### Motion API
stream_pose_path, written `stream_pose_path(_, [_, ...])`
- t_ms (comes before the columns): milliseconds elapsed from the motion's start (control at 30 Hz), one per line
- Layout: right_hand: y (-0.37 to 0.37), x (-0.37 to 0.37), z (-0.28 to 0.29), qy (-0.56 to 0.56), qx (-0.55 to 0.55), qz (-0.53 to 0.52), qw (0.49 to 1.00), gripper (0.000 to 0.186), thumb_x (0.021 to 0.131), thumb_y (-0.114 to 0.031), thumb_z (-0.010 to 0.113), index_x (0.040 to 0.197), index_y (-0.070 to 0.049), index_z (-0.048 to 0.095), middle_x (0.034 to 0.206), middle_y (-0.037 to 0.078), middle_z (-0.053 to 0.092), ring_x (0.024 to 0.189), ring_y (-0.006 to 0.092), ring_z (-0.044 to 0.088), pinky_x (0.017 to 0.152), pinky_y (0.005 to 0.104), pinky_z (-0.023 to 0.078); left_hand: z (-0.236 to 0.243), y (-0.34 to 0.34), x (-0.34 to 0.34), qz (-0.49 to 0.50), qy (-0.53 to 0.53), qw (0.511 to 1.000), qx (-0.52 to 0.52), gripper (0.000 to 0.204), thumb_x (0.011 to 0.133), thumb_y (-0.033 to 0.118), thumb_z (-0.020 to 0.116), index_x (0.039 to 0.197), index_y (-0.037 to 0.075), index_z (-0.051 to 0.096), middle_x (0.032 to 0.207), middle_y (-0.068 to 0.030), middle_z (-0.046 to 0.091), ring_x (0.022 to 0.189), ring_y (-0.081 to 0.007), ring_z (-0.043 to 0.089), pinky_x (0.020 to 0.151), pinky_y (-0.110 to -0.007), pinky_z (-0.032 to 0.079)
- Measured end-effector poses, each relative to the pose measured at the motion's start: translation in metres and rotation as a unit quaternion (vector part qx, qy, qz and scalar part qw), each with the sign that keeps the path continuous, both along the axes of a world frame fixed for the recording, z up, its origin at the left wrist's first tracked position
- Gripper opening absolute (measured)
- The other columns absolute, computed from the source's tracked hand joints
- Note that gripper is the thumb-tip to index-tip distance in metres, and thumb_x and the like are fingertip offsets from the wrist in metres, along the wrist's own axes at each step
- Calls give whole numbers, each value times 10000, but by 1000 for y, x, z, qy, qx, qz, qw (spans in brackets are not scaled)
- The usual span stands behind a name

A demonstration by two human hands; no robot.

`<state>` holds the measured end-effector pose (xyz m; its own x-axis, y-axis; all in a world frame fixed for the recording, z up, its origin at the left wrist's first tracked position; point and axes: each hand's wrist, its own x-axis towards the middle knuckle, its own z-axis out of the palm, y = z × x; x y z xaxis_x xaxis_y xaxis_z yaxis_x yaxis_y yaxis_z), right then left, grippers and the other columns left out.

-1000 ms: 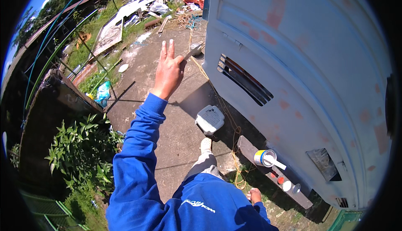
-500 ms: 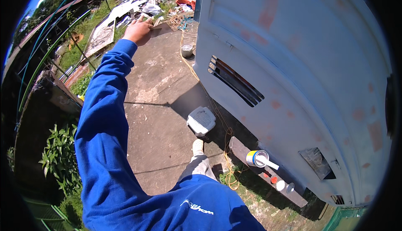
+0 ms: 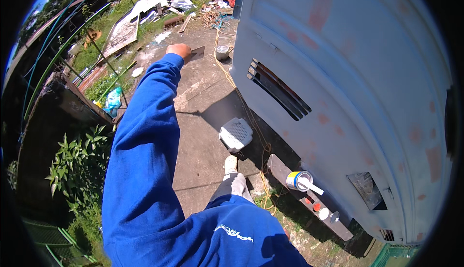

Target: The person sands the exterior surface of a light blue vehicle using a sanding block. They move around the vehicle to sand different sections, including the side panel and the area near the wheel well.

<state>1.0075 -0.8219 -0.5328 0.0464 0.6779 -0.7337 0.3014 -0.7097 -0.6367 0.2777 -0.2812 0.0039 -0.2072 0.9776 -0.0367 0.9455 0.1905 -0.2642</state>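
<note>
A round metal can, yellow, blue and white, [image 3: 293, 180] sits toward the far edge of a narrow brown desk [image 3: 278, 168]. Beyond, the bare left hand [image 3: 179, 50] has its fingers clenched on a flat dark blade [image 3: 197, 53] above the grey concrete floor [image 3: 194, 172].

I wear a bright blue long-sleeved top [image 3: 203, 245], its loose left sleeve [image 3: 145, 126] folding in soft creases and narrowing to a matching cuff [image 3: 172, 60] at upper left of the frame. My left grip [image 3: 180, 51] is bare. Slanted white lettering [image 3: 234, 233] marks the lower centre, beyond it greyish trousers [image 3: 238, 187] and a pale, round-toed shoe [image 3: 231, 164].
</note>
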Motion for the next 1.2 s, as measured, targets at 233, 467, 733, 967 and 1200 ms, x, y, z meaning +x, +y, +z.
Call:
stream_pose_path(233, [-14, 23, -57, 32, 119, 23, 992, 169, 886, -139, 649, 845, 23, 627, 762, 81, 675, 696, 188, 634, 640, 343, 500, -357, -224, 107, 110, -230, 934, -248, 362, 907, 239, 497, 1141, 80, 722, 1197, -188, 685, 1138, -359, 654, 953, -480, 522])
stream_pose_path(467, [-12, -1, -4, -32, -2, 38, 999, 157, 909, -167, 617, 937, -13, 610, 783, 74, 654, 700, 204, 644, 604, 360, 498, -506, -466, 152, 181, -289, 819, -462, 468, 841, 342, 625, 1229, 87, 688, 1310, -164, 633, 1248, -352, 583, 1001, -440, 494])
stream_pose_path(733, [44, -13, 51, -38, -61, -15, 997, 171, 939, -187, 572, 1052, -59, 586, 798, 65, 620, 705, 219, 654, 556, 379, 495, -468, -410, 139, 173, -283, 860, -388, 440, 850, 344, 592, 1187, 85, 706, 1247, -183, 659, 1174, -357, 630, 981, -429, 509])
stream_pose_path(967, [97, -60, 106, 45, -45, -178, 982, 72, 861, -51, 624, 805, -40, 580, 751, 67, 610, 610, 179, 586, 586, 325, 492, -376, -221, 43, 170, -246, 947, -120, 392, 890, 279, 577, 1233, 119, 680, 1609, -227, 210, 1160, -415, 624, 989, -488, 510])
stream_pose_path(1200, [28, -21, 37, -11, -12, -13, 1000, 157, 915, -156, 570, 1022, -44, 596, 789, 92, 609, 689, 265, 646, 571, 403, 508, -31, 18, -91, 53, -111, 988, 96, 424, 934, 217, 420, 1265, 130, 671, 1590, -276, 210, 1205, -415, 600, 1024, -468, 480])
